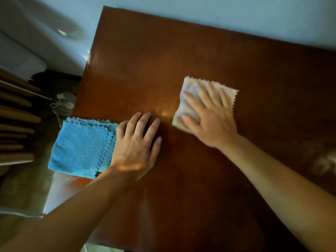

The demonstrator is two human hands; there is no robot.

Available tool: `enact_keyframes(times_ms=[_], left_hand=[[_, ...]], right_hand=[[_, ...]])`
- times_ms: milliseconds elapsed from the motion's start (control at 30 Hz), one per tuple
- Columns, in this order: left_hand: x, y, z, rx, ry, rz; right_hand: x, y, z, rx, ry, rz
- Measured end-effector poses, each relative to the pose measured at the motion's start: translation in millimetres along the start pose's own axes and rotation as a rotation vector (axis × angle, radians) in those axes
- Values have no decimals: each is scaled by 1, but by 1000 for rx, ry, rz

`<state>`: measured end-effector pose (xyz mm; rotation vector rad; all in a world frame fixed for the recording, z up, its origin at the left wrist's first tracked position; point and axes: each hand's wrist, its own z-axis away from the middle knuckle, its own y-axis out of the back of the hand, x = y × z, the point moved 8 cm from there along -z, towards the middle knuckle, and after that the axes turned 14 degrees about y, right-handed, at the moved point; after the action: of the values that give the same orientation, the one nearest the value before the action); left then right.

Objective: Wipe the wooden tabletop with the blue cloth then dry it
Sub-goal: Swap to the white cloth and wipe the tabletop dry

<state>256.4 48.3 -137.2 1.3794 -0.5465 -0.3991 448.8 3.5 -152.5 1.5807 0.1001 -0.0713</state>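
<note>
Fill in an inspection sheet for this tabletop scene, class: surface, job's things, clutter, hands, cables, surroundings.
Surface: glossy wooden tabletop, glare near the middle.
Job's things: folded blue cloth overhanging the left edge; pale cloth lying flat.
Clutter: nothing seen.
Hands: left hand flat on the wood beside the blue cloth; right hand pressing the pale cloth, fingers spread, blurred.
Cables: thin cord on the floor.
Surroundings: pale wall; wooden slats at left.

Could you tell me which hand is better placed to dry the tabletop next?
Right hand: it presses flat on the pale cloth. Left hand rests on bare tabletop.
</note>
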Motion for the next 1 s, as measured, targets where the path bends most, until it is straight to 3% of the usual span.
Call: enact_keyframes(times_ms=[167, 367, 533, 667, 733, 833, 900, 1000], left_hand=[[30, -1, -22, -13, 142, 55], [66, -15, -34, -87, 152, 94], [65, -25, -30, -91, 178, -9], [67, -27, -30, -109, 157, -37], [68, -26, -30, -112, 165, -40], [67, -25, -30, -106, 174, -40], [67, -25, -29, -103, 175, -37], [66, -26, -28, -89, 174, -32]], right_hand=[[29, 5, -38, 13, -86, 17], [4, 2, 2, -6, 201, 0], [92, 11, -67, -26, -47, 21], [106, 17, -98, -25, -144, 37], [88, 18, -86, -1, -130, -7], [56, 12, -50, 13, 35, 9], [69, 12, -50, -43, 96, -4], [131, 20, -73, -72, -98, -4]])
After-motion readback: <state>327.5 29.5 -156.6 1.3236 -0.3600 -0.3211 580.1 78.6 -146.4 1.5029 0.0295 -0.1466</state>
